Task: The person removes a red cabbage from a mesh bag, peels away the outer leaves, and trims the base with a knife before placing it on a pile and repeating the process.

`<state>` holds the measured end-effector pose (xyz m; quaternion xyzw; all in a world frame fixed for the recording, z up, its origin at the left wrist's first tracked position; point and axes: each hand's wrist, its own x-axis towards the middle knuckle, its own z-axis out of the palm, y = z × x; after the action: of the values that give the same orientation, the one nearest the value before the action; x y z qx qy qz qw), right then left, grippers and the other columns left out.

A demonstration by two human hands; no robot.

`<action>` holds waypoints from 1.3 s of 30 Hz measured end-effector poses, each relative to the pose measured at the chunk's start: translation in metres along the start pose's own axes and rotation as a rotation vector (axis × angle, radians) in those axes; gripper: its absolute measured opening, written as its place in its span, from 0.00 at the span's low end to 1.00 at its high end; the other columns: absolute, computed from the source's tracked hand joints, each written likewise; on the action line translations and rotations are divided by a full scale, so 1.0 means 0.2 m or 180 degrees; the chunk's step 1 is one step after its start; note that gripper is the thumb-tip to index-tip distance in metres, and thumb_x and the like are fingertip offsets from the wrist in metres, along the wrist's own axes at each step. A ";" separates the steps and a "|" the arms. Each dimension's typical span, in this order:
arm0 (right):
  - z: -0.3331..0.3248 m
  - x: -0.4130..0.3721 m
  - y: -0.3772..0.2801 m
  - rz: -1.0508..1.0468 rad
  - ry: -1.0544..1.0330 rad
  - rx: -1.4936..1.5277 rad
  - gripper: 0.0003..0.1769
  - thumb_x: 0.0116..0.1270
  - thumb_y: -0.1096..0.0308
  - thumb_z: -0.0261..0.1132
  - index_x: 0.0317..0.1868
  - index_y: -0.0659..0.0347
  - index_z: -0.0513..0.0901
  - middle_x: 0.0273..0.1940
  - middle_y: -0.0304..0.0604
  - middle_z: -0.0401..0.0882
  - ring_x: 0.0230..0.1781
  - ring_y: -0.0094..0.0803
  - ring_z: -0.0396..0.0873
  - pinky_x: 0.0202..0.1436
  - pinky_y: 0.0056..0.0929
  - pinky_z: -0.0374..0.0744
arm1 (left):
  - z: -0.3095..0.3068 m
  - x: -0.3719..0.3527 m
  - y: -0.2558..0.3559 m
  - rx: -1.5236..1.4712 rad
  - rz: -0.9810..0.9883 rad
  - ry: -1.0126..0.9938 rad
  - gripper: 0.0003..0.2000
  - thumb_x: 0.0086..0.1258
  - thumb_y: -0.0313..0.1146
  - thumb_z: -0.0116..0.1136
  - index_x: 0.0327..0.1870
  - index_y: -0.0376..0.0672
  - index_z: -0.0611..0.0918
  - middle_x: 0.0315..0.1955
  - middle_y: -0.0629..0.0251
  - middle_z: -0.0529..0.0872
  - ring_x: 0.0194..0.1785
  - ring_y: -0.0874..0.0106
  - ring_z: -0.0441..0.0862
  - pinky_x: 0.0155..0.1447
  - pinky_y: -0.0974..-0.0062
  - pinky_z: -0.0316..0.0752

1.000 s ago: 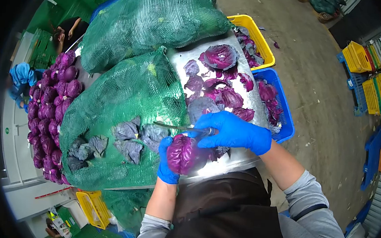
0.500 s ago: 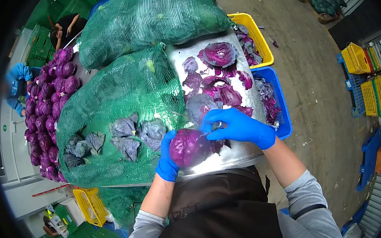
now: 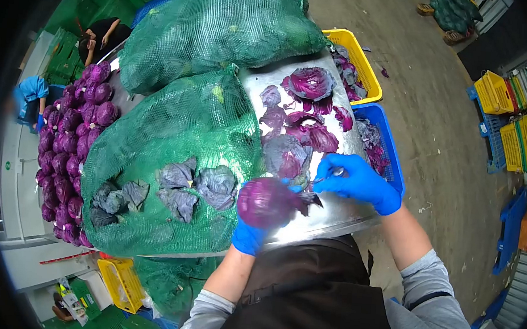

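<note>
My left hand (image 3: 248,236), in a blue glove, cups a red cabbage (image 3: 265,203) from below, close over the metal table's near edge. The cabbage is blurred, and a dark loose leaf (image 3: 311,200) shows at its right side. To the right of the cabbage, apart from it, my gloved right hand (image 3: 361,184) is closed around a small metal tool (image 3: 337,171); its shape is mostly hidden by the fingers. Just beyond the hands, stripped cabbage leaves (image 3: 306,134) lie scattered on the metal table (image 3: 327,222).
Green mesh sacks (image 3: 224,31) cover the table's left and far parts, with grey-purple leaves (image 3: 215,185) on the nearer one. Many cabbages (image 3: 67,143) are piled at left, near a person in blue (image 3: 33,89). Yellow (image 3: 369,74) and blue crates (image 3: 394,156) hold leaves at right.
My right hand has moved right, away from the cabbage. My left hand has turned under the cabbage, which has shifted slightly.
</note>
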<state>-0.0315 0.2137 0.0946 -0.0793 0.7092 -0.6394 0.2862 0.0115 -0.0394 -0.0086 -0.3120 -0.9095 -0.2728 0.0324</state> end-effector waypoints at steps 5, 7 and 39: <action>-0.10 0.07 0.28 -0.0015 0.0749 -0.0047 0.19 0.59 0.70 0.67 0.51 0.62 0.78 0.43 0.39 0.82 0.35 0.21 0.77 0.39 0.23 0.76 | -0.07 -0.01 0.03 -0.0593 -0.0576 -0.0025 0.22 0.62 0.34 0.56 0.59 0.48 0.73 0.52 0.64 0.77 0.55 0.66 0.74 0.62 0.67 0.68; -0.05 0.08 0.23 -0.0802 0.0907 -0.1172 0.22 0.59 0.68 0.67 0.54 0.61 0.76 0.46 0.37 0.80 0.32 0.22 0.76 0.35 0.19 0.75 | -0.10 0.00 0.03 -0.0210 -0.0349 -0.0071 0.21 0.61 0.34 0.57 0.57 0.47 0.75 0.47 0.63 0.80 0.51 0.66 0.76 0.58 0.68 0.71; 0.22 0.18 0.17 -0.1647 -0.0353 -0.0332 0.21 0.56 0.68 0.72 0.51 0.60 0.81 0.45 0.40 0.81 0.46 0.27 0.79 0.49 0.26 0.77 | -0.11 0.08 0.15 -0.2297 -0.0894 -0.0020 0.17 0.56 0.34 0.64 0.48 0.45 0.80 0.41 0.63 0.84 0.43 0.67 0.82 0.47 0.69 0.77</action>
<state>-0.0306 0.1648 0.0503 -0.3075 0.6805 -0.6486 0.1472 0.0133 -0.0221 0.0275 -0.1766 -0.7890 -0.5762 -0.1200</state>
